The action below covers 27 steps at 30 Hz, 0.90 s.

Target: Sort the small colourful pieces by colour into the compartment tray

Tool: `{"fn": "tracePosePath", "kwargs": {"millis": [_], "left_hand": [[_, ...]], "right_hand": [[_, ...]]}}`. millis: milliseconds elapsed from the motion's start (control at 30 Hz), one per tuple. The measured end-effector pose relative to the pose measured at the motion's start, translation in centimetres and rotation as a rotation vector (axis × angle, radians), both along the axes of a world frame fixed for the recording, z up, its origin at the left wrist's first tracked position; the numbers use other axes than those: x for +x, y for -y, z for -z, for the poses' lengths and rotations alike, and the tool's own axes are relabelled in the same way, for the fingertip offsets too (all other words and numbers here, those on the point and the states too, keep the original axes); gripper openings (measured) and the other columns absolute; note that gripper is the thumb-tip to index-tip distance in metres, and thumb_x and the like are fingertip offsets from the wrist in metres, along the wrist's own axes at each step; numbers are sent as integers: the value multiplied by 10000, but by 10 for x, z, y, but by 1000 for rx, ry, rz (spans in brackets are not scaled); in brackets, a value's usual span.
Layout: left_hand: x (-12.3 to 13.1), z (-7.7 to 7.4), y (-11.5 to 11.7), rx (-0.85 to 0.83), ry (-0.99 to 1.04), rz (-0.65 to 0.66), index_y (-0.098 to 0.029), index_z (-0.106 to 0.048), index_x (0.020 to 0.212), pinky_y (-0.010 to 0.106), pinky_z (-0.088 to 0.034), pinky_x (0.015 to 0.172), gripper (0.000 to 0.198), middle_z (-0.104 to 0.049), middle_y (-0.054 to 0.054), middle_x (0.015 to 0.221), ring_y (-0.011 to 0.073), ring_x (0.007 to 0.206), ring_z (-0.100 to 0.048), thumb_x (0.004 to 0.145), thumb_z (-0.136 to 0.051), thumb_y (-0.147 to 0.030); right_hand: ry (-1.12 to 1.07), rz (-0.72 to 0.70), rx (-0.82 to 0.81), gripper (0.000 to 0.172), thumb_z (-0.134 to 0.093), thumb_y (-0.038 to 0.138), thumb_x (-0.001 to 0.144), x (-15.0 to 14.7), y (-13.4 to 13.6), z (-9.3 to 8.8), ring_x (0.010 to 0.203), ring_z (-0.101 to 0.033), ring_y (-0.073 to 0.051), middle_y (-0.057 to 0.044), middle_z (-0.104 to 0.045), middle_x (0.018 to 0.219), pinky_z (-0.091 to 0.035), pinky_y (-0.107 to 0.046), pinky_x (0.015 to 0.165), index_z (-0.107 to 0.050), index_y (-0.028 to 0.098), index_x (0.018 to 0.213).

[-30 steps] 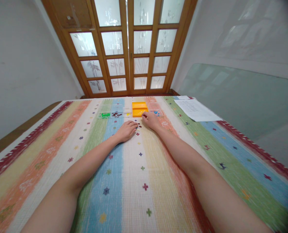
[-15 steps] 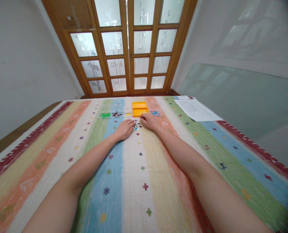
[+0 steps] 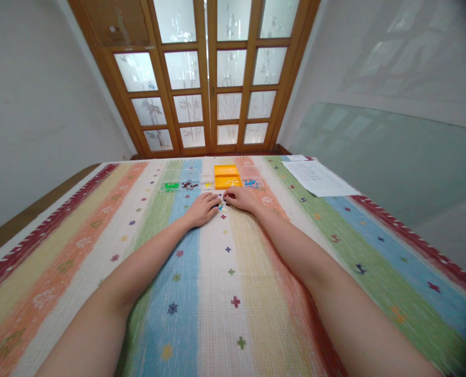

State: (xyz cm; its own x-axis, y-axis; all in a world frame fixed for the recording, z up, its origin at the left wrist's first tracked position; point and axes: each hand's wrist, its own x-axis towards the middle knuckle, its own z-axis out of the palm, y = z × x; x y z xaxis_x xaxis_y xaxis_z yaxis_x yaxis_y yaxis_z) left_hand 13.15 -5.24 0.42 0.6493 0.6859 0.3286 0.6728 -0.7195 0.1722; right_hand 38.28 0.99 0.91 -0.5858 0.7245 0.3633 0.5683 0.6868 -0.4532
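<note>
Both my arms reach far out over a striped cloth (image 3: 217,293). My left hand (image 3: 202,207) lies palm down beside a small heap of mixed coloured bits (image 3: 221,206), its fingers loosely curled toward the heap. My right hand (image 3: 239,198) sits on the heap's right side, fingertips pinched together at the bits; what they hold is too small to name. Just beyond the hands stand an orange tray (image 3: 225,176) and a row of small clear trays with green bits (image 3: 170,186), dark red bits (image 3: 189,185) and blue bits (image 3: 251,183).
A printed sheet of paper (image 3: 315,177) lies at the far right of the cloth. A wooden door with frosted glass panes (image 3: 209,78) stands behind the table. A glass pane (image 3: 394,157) leans against the right wall.
My right hand slid left toward the heap and its fingertips closed in. My left hand shifted slightly up and left, uncovering part of the heap.
</note>
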Motion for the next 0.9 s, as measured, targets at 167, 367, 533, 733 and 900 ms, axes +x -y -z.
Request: {"fn": "tracePosePath", "kwargs": {"millis": [167,367,533,733,900], "left_hand": [[-1,-1,0,2,4,14,-235,-689,1381,507,-309,1299,433,-601,84,1529,272,1463,-475,1086,-423,-407],[0,2,-1,10,0,-24,-230,-663,1411,506,-317,1286,440,-620,91,1508,279,1452,-486,1080,-442,-418],[-1,-1,-1,28,21,-87,-203,-681,1365,480,-367,1249,410,-676,105,1416,280,1385,-532,1064,-474,-390],[-1,-2,-1,39,10,-84,-196,-690,1317,473,-401,1218,369,-689,102,1389,294,1352,-546,1046,-501,-361],[0,-2,0,38,7,-115,-211,-684,1320,468,-399,1218,356,-677,99,1409,288,1354,-547,1026,-534,-345]], "right_hand": [[-47,-85,-188,222,-622,316,911,3,3,-7,761,-629,-174,-37,-748,832,-445,-257,707,-780,171,856],[-73,-56,-280,237,-598,326,901,2,7,-10,696,-590,-153,-18,-705,736,-415,-245,656,-727,164,785],[-72,22,-133,156,-642,257,889,-6,6,0,728,-603,-157,-21,-733,811,-409,-241,675,-753,170,955],[-2,184,-51,221,-696,360,929,-19,14,0,787,-652,-196,-63,-778,931,-425,-262,688,-779,184,1035],[27,223,-32,168,-706,297,915,-26,17,-2,812,-667,-205,-66,-787,949,-430,-266,696,-792,188,1009]]}}
